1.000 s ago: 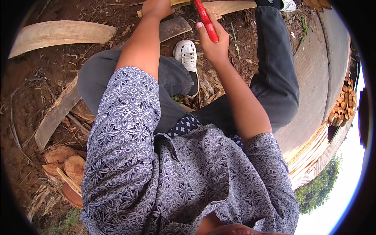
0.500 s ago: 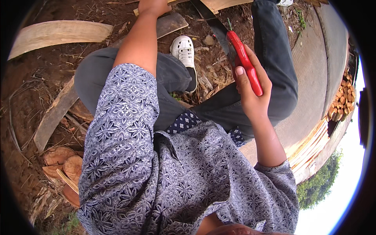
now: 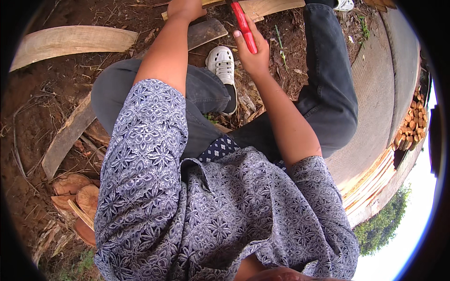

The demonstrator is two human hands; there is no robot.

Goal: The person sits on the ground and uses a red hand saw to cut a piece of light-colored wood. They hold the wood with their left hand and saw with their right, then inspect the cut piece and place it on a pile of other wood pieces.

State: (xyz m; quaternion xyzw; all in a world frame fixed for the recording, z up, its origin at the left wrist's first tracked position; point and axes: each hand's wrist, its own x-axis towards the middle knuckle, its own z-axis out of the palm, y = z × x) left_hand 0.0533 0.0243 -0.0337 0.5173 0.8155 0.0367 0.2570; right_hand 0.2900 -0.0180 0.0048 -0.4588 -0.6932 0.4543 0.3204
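Note:
My right hand (image 3: 255,52) is closed around the red handle (image 3: 245,29) of a handsaw, thumb lying along its near side. Only a short dark bit of the blade shows at the top edge; the rest is out of view. To the left, my left hand (image 3: 185,9) presses down on a narrow light wooden strip (image 3: 213,3), its fingers curled and partly cut off by the picture's edge. A wider pale board (image 3: 274,6) lies just right of the saw handle. Below my left hand lies a weathered grey plank (image 3: 206,33).
A curved pale slab (image 3: 75,43) lies at the far left, and a grey plank (image 3: 68,136) leans by my left knee. Cut log rounds (image 3: 77,192) sit behind it. My white shoe (image 3: 221,65) rests among wood chips. Stacked firewood (image 3: 411,122) stands far right.
My right hand has swung forward and left with the handsaw, from above my right thigh to the boards at the top. The blade has mostly left view. My left hand stays put.

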